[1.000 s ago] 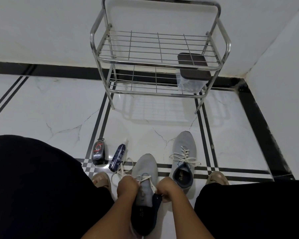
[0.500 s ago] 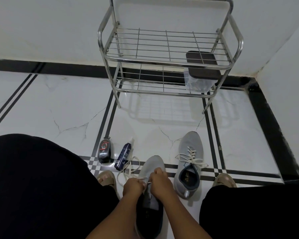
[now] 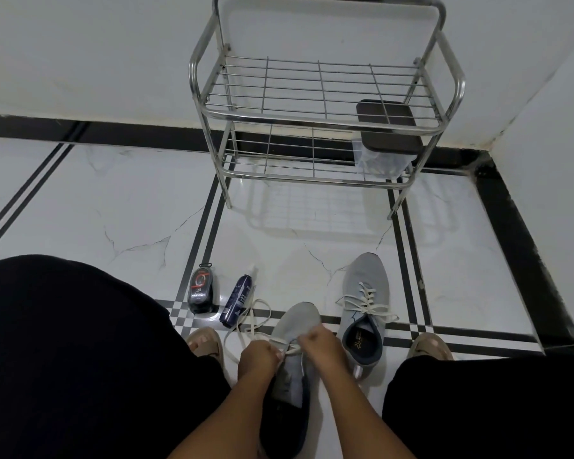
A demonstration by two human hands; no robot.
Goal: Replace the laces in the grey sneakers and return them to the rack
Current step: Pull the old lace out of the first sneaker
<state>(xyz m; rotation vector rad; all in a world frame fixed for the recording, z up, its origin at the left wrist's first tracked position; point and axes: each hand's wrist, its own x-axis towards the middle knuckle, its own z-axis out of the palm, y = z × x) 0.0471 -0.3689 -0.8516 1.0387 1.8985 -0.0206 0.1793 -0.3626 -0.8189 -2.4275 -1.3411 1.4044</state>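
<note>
A grey sneaker (image 3: pixel 297 321) lies on the floor between my knees, toe pointing away. My left hand (image 3: pixel 258 358) and my right hand (image 3: pixel 320 346) sit over its eyelets, each pinching the white lace (image 3: pixel 246 321), whose loose loops trail to the left. The second grey sneaker (image 3: pixel 367 293) stands to the right, laced in white. The steel two-shelf rack (image 3: pixel 325 107) stands ahead against the wall.
A black shoe-polish bottle (image 3: pixel 200 288) and a dark blue spray bottle (image 3: pixel 237 298) lie left of the sneakers. A clear box with a dark lid (image 3: pixel 386 134) sits on the rack's lower shelf at the right. My knees (image 3: pixel 63 342) flank the shoe.
My hands have moved forward from the tongue toward the toe-side eyelets and closer together. The view has tilted slightly, so the rack sits lower in frame.
</note>
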